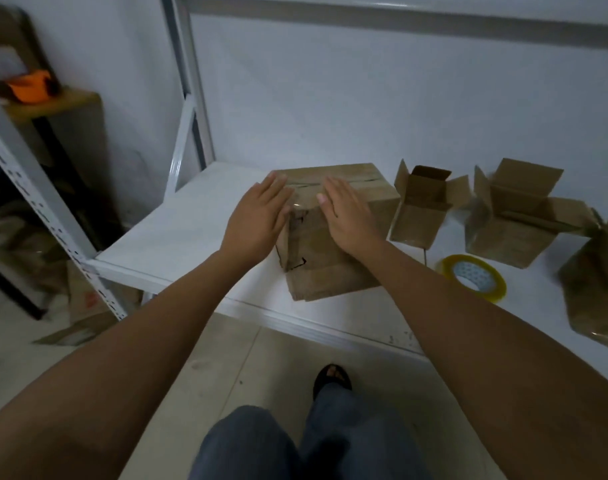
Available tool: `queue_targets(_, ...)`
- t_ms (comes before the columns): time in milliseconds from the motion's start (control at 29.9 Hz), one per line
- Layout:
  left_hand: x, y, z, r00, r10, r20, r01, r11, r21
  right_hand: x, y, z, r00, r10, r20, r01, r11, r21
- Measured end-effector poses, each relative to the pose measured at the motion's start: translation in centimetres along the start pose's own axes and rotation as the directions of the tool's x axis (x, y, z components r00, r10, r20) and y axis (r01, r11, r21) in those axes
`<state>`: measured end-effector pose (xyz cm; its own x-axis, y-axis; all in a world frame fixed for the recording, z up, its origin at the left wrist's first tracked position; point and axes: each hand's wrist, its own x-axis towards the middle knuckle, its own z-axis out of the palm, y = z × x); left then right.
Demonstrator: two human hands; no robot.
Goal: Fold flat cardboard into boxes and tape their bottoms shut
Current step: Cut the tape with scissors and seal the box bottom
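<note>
Both hands are laid flat, fingers spread wide, on a folded cardboard box (330, 233) near the shelf's front edge — the left hand (257, 216) over its upper left corner, the right hand (347, 216) on its top and near face. Clear tape is seen glinting along the top seam between them, and black marker lines are drawn on the near side. At three o'clock from it, two smaller open boxes (420, 206) (517, 216) are stood with flaps up; a tape roll (474, 277) is lain at four o'clock on the white shelf (177, 233). At the right edge, a taped brown shape (597, 289) is cut off — what it is cannot be told.
</note>
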<state>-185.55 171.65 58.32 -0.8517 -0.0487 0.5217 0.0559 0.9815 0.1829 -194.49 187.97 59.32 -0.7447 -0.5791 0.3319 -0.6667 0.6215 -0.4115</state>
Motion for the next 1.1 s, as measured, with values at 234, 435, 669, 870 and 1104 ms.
queue_targets(234, 2.7, -1.8, 2.3, 0.968, 0.089, 0.235, -0.074, 0.995, -0.071, 1.2, 2.1, 3.3, 0.999, -0.038, -0.019, 0.036, 0.992, -0.119)
queue_targets(435, 2.1, -2.5, 3.2, 0.972, 0.136, 0.193, -0.133, 0.991, -0.03, 1.3, 1.8, 3.7, 0.998, -0.03, -0.055, 0.022, 0.989, -0.147)
queue_targets(669, 0.7, -1.6, 2.5, 0.975, 0.071, 0.21, -0.081, 0.996, 0.039, 1.2, 1.3, 2.9, 0.999, 0.009, 0.036, -0.004, 0.991, -0.134)
queue_targets(870, -2.8, 0.2, 0.7, 0.989, 0.114, 0.095, -0.129, 0.976, 0.174, 0.3, 0.0, 3.3, 0.996, -0.052, 0.074, 0.061, 0.99, -0.128)
queue_targets(1104, -6.6, 1.2, -2.7, 0.991, 0.136, 0.003, -0.135, 0.978, 0.159, -0.8, -2.5, 3.8, 0.983, -0.089, 0.159, 0.067, 0.988, 0.14)
